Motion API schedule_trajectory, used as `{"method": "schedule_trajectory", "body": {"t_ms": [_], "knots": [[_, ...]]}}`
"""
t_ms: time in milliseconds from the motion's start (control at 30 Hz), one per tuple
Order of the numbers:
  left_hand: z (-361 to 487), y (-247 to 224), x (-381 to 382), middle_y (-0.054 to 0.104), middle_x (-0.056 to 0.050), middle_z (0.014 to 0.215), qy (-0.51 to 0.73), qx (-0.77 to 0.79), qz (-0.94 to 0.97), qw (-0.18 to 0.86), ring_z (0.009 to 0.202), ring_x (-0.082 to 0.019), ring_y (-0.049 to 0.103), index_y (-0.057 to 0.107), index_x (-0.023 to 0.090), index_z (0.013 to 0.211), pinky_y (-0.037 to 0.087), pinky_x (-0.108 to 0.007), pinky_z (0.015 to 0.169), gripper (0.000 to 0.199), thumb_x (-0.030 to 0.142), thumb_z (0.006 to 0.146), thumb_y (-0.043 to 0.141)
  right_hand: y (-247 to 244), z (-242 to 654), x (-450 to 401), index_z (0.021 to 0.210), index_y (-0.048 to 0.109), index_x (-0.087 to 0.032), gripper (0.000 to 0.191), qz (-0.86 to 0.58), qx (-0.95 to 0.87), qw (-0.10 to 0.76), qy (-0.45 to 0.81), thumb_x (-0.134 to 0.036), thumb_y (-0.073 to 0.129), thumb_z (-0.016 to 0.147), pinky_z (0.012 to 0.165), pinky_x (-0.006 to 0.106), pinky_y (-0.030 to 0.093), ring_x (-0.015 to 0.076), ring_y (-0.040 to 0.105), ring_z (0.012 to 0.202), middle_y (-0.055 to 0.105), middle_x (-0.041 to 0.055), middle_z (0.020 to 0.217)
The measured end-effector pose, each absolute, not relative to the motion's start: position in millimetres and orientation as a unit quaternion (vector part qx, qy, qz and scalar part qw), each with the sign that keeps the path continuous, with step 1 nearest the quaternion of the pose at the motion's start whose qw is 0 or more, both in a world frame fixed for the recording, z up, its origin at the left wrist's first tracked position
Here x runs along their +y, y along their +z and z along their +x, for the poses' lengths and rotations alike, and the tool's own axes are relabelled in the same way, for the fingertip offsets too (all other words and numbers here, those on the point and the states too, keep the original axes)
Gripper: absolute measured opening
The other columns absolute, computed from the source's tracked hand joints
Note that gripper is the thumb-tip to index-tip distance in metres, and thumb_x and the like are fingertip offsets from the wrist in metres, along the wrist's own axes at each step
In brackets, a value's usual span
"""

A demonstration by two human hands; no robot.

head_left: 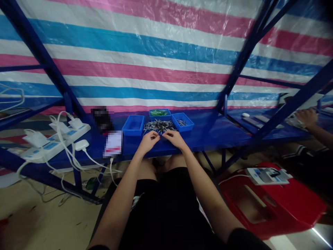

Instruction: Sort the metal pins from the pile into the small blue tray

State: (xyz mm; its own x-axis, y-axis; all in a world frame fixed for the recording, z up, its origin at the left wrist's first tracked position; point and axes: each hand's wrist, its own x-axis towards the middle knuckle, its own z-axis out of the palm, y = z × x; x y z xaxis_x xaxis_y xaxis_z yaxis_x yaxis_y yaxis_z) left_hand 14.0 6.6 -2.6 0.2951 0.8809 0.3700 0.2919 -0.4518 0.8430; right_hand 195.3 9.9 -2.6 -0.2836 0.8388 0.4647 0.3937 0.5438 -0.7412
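Observation:
My left hand [150, 141] and my right hand [174, 138] are close together at the near side of a pile of thin black and silver pieces [159, 126]. The fingers of each hand are pinched; what they hold, if anything, is too small to make out. Around the pile stand a left blue bin [133, 133] with nothing seen in it, a back blue bin [153, 118] holding green pieces [159, 113], and a right blue bin [187, 127] with some thin silvery pieces [181, 122] inside.
A phone [113, 144] on a white cable lies left on the blue table [218, 135]. Further left is a power strip [49, 147] with chargers and cables. A red stool [291, 205] stands at right. Another person's hand [308, 118] shows at far right, behind a blue frame post.

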Motion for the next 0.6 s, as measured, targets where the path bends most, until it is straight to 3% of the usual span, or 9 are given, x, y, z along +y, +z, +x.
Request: {"method": "schedule_trajectory", "body": {"t_ms": [467,600], "knots": [[13.8,-1.5,7.7,0.064,-0.005,0.084,0.434,0.397,0.749,0.305,0.078,-0.017,0.059,0.06,0.015,0.083,0.046,-0.027,0.071,0.021,0.035,0.076,0.055,-7.5,195.2,14.0,0.082,0.069,-0.019,0.017,-0.382,-0.794,0.396,0.259,-0.031,0.057,0.078,0.073,0.025,0.042,0.0146,0.059,0.076,0.068,0.0017,0.082],[14.3,-4.3,9.9,0.063,-0.004,0.08,0.445,0.402,0.729,0.331,0.077,-0.016,0.06,0.057,0.015,0.083,0.047,-0.027,0.07,0.019,0.033,0.076,0.055,-4.9,194.0,11.8,0.091,0.066,-0.019,0.023,-0.402,-0.76,0.428,0.278,-0.036,0.055,0.079,0.072,0.025,0.043,0.014,0.059,0.075,0.067,0.0023,0.085]]}}
